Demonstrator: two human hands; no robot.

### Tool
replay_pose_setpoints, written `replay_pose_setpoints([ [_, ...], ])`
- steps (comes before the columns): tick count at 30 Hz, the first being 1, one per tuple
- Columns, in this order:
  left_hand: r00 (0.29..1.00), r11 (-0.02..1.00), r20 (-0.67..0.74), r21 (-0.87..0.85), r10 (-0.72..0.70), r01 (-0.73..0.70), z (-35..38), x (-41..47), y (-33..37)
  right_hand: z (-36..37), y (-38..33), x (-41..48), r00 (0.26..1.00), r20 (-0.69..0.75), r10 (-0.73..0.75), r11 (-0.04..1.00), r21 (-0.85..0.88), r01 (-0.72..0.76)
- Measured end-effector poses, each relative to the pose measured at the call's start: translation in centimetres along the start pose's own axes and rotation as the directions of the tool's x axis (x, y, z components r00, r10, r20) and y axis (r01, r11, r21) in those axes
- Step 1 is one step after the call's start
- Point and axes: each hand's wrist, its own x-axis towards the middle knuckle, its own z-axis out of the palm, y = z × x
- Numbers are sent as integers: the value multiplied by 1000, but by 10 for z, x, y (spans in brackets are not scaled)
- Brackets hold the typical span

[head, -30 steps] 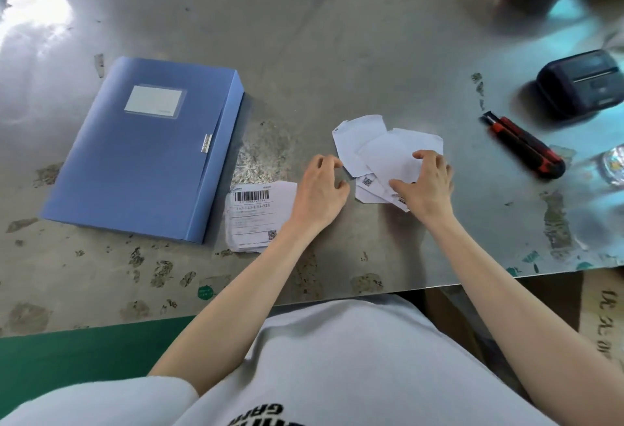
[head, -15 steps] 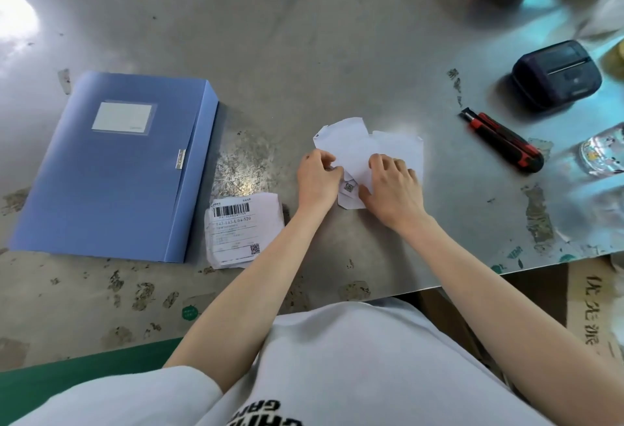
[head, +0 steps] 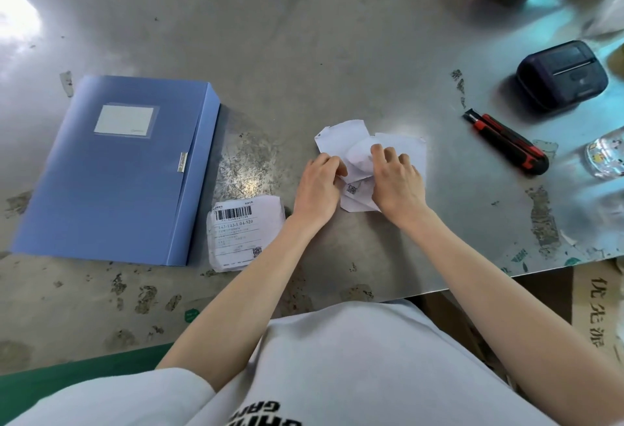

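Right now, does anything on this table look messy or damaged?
The loose paper slips held by the left hand and right hand lie crumpled and overlapping, edges ragged. The table is scratched beside the blue folder.

**Readable print and codes**

The shipping label (head: 245, 233) on the worktop (head: 304, 37) bears a barcode, and below it the large number "143-143-1 04-520". Its finer lines are too small to read, and a QR code sits near its lower right corner. One of the paper slips (head: 358, 189) shows a small QR code. The white shirt (head: 337, 358) carries black capitals, inverted and cut off, starting "GRA". The cardboard box (head: 594, 307) shows the Chinese characters "优先", then a third that is unclear.
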Motion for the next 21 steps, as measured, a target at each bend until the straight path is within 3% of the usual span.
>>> replay_pose_setpoints([
  [4, 998, 997, -18, 35, 64, -63, -5, -4, 3, -6, 9, 5, 999, -35, 32, 969, 247, -22],
  [7, 979, 974, -51, 123, 199, -191, -11, -8, 6, -10, 11, 12, 983, -69, 172, 822, 559, -105],
  [10, 933, 917, -49, 208, 358, -341, -17, -13, 12, -15, 7, 17, 954, 29, 300, 586, 783, -208],
  [12, 910, 894, -40, 212, 412, -395, -20, -15, 17, -20, 2, 17, 940, 154, 303, 393, 879, -270],
  [17, 898, 896, -56, 129, 435, -426, -25, -16, 24, -30, -10, 9, 924, 355, 144, -154, 930, -334],
  [19, 894, 892, -37, 95, 447, -442, -25, -17, 23, -32, -12, 6, 924, 383, 12, -288, 886, -364],
  [21, 892, 892, -18, 46, 451, -450, -25, -19, 22, -32, -13, 3, 917, 385, -106, -353, 848, -396],
])
